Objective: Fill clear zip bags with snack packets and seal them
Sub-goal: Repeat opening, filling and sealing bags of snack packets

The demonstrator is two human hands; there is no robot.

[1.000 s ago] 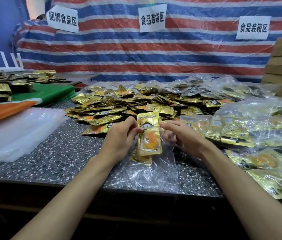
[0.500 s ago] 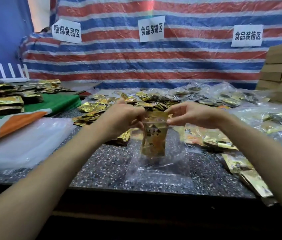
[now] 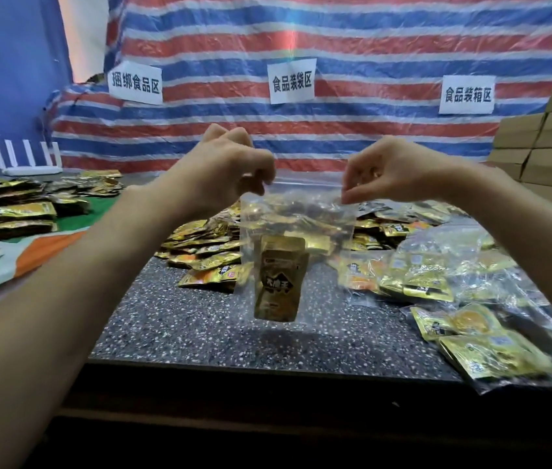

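One clear zip bag (image 3: 332, 225) hanging over bench (image 3: 200, 326), one gold snack packet (image 3: 279, 282) showing inside; left hand (image 3: 230, 170) fingers pinching its top left corner, right hand (image 3: 393, 170) fingers pinching top right.

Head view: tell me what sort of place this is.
Probably a makeshift food-packing station. Paper signs on the striped tarp mark bundling, bagging and boxing zones; loose gold snack packets heap on the speckled table; cardboard boxes are stacked at the right.
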